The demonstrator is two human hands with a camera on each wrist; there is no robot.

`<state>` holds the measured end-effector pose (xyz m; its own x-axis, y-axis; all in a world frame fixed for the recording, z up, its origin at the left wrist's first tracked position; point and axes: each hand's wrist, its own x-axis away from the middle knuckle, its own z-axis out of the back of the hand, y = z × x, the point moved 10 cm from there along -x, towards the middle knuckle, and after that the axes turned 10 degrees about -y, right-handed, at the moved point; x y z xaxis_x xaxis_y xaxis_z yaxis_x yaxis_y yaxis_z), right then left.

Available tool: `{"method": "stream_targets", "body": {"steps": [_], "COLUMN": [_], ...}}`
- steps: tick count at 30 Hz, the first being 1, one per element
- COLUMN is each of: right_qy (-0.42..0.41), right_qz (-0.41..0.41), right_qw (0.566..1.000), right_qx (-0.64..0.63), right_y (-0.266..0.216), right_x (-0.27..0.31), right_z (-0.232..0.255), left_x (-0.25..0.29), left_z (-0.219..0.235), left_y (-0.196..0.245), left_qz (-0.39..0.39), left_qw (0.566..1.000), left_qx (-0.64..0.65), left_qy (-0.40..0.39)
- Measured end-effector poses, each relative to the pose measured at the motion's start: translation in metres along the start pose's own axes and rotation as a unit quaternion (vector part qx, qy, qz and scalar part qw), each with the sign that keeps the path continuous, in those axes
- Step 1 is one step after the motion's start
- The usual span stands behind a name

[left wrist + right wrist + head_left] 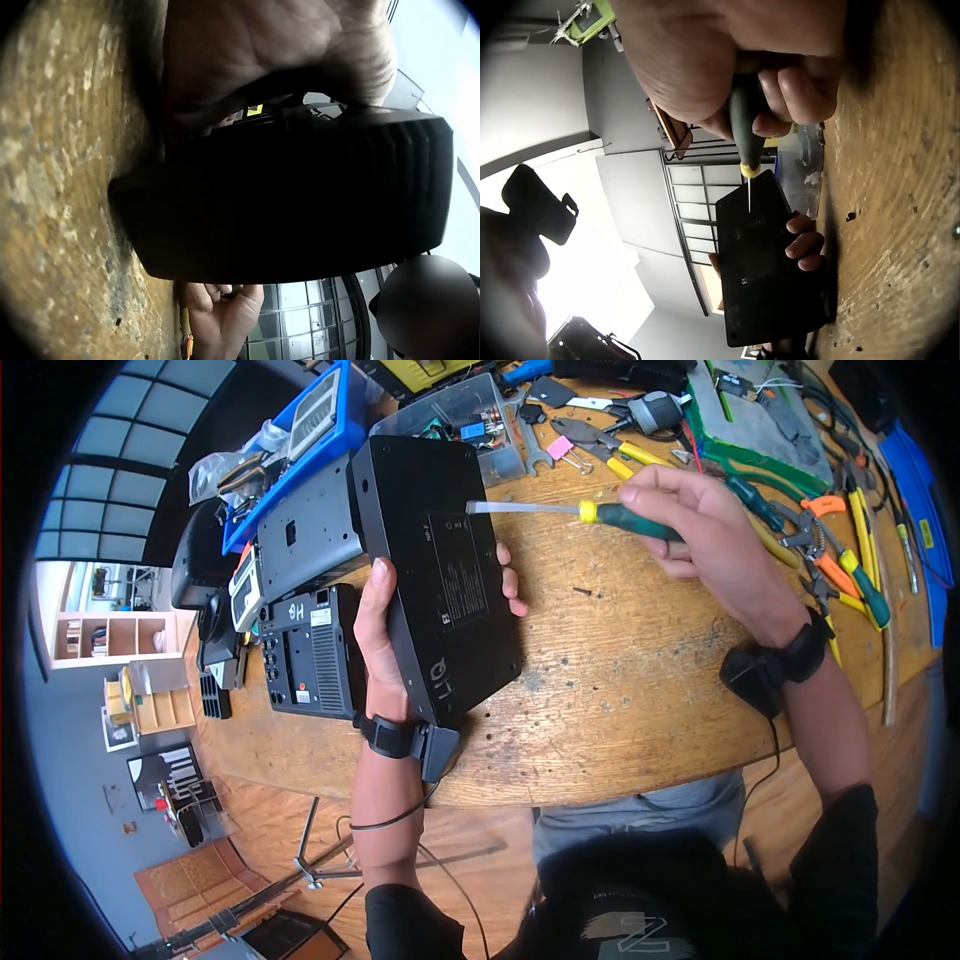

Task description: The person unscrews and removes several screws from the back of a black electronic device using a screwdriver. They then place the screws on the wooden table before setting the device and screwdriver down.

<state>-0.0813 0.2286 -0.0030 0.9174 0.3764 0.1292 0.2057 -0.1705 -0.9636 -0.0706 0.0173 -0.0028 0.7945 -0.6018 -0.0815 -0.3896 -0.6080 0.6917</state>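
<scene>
My left hand (pixel 378 635) grips a black box-shaped device (pixel 430 580) by its sides, thumb on the near side and fingertips round the far edge. The device stands tilted over the wooden table, its face with a printed label turned toward my right hand (pixel 705 525). That hand holds a screwdriver (pixel 630 520) by its dark green handle with a yellow collar. The blade points at the device and overlaps the upper part of its face in the head view. From the left wrist, the device's dark end (pixel 285 202) hides much of the scene.
Left of the device lie another black unit (pixel 310 655) and a grey metal panel (pixel 305 530), with a blue bin (pixel 345 420) behind. A clear plastic box (pixel 490 465), pliers (pixel 590 440), and orange-handled cutters (pixel 825 507) lie farther back and right. A small dark piece (pixel 582 591) rests on the tabletop.
</scene>
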Motion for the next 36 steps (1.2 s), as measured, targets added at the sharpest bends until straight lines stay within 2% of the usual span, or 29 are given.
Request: {"method": "stream_targets", "body": {"steps": [3, 9, 11, 14, 18, 20, 23, 30, 36], "right_qy": [0.016, -0.01, 0.003, 0.024, 0.062, 0.064, 0.069, 0.071, 0.069], "right_qz": [0.015, 0.052, 0.048, 0.055, 0.06, 0.067, 0.064, 0.063, 0.06], "right_qw": [1.0, 0.996, 0.998, 0.998, 0.996, 0.995, 0.995, 0.995, 0.995], "right_qx": [-0.015, -0.066, -0.038, -0.013, 0.027, 0.03, 0.046, 0.044, 0.049], "right_y": [0.0, -0.002, -0.003, -0.006, -0.012, -0.012, -0.011, -0.01, -0.011], "right_x": [0.0, -0.002, 0.001, 0.003, 0.008, 0.007, 0.008, 0.008, 0.008], "right_z": [0.005, 0.007, 0.009, 0.011, 0.014, 0.014, 0.014, 0.012, 0.009], "left_x": [0.001, 0.001, 0.001, -0.001, 0.002, 0.004, 0.002, 0.002, 0.001], "left_z": [0.007, 0.004, 0.002, -0.001, 0.002, 0.005, 0.003, 0.004, 0.003], "left_y": [0.003, 0.002, 0.002, 0.005, 0.001, -0.001, -0.001, -0.001, -0.001], "left_qz": [-0.003, 0.002, 0.007, -0.013, 0.029, 0.041, 0.06, 0.048, 0.048], "left_qw": [0.999, 1.0, 0.999, 0.998, 0.995, 0.993, 0.99, 0.99, 0.991], "left_qx": [-0.029, -0.024, -0.03, -0.045, -0.083, -0.094, -0.131, -0.126, -0.123], "left_qy": [0.017, 0.016, 0.01, 0.045, 0.039, 0.059, 0.003, 0.029, 0.018]}}
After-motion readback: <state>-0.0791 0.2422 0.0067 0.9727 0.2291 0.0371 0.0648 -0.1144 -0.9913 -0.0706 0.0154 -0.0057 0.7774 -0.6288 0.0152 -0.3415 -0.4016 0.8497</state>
